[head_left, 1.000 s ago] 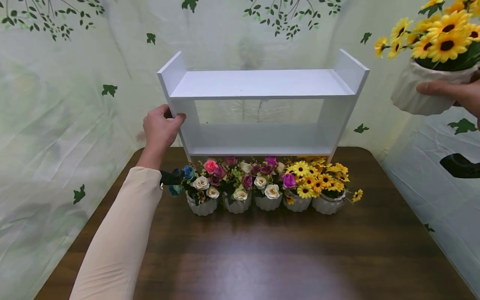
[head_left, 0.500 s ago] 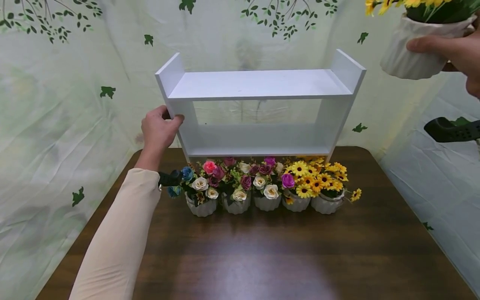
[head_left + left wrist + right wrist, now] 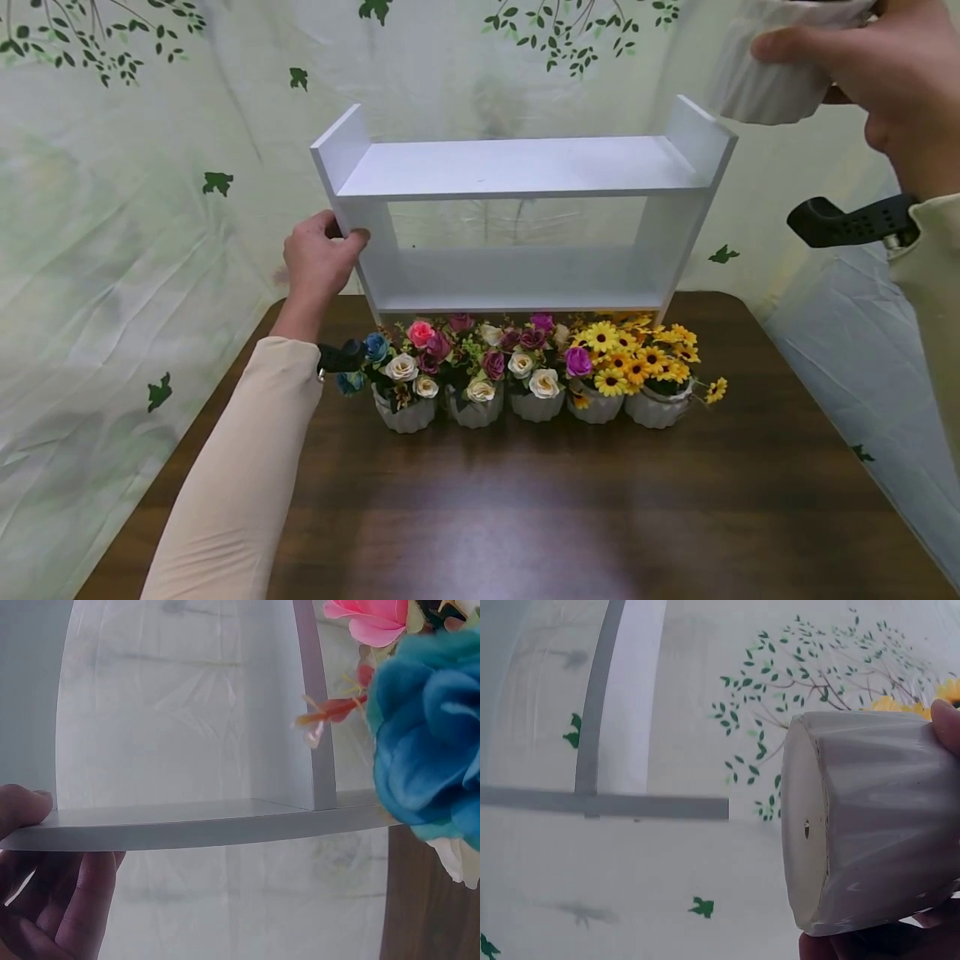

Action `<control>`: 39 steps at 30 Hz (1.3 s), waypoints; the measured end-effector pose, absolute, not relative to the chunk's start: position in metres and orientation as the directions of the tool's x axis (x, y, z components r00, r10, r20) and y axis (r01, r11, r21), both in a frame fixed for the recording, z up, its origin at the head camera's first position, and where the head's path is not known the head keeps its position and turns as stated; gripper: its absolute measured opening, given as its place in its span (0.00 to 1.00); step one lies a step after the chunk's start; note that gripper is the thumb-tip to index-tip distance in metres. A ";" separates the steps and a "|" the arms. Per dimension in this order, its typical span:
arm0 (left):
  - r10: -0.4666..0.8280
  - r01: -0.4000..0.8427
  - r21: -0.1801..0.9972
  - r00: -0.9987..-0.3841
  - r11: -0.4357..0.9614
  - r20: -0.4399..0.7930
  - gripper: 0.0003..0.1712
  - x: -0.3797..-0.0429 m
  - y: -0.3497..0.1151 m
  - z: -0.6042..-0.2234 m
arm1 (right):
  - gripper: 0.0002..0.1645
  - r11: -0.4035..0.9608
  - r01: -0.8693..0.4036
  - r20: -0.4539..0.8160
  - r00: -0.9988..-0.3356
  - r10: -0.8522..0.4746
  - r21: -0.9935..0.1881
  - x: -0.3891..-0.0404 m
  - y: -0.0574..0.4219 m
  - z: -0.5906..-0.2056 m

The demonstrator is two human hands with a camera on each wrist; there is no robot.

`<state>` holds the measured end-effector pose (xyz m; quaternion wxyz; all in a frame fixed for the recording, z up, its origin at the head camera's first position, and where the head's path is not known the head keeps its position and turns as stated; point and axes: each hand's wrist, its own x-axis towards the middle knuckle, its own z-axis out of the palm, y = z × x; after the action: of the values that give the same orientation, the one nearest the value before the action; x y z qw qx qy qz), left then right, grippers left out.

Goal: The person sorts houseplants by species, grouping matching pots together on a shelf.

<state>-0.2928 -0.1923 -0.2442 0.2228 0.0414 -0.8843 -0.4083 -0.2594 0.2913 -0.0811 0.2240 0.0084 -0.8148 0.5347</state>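
Note:
My left hand [image 3: 322,254] grips the left side panel of a white two-tier shelf [image 3: 517,167], thumb on one face and fingers on the other, as the left wrist view also shows. Up at the top right, my right hand [image 3: 892,83] holds a white ribbed flower pot [image 3: 780,71] by its side. Its flowers are cut off in the head view; the right wrist view catches a few yellow petals [image 3: 900,705] and the pot's underside. That pot is in the air, near the shelf's upper right corner and apart from the table.
A row of several potted artificial flowers [image 3: 536,407] stands on the brown table [image 3: 480,517] before the shelf: roses at left, yellow daisies at right. A blue rose [image 3: 431,727] is close to the left wrist camera. Behind hangs a leaf-printed cloth [image 3: 150,250].
My right hand has carried the flower pot up and to the left, towards the shelf's top right; its yellow flowers have left the head view. The left hand stays on the shelf.

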 end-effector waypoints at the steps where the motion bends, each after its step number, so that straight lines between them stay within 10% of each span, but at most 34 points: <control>1: -0.256 0.109 0.740 -0.897 0.664 0.361 0.27 -0.293 -0.192 -0.244 | 0.51 0.423 -0.252 0.367 -0.905 0.216 -0.870 -0.260 0.288 -0.081; 39: -0.237 0.110 0.727 -0.904 0.678 0.357 0.26 -0.294 -0.196 -0.244 | 0.54 0.487 -0.049 0.146 -0.976 0.164 -0.872 -0.296 0.213 -0.108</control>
<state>-0.2940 -0.1955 -0.2441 0.2166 0.0356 -0.8899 -0.3998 -0.2964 0.2128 -0.1079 0.1053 -0.0334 -0.8558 0.5053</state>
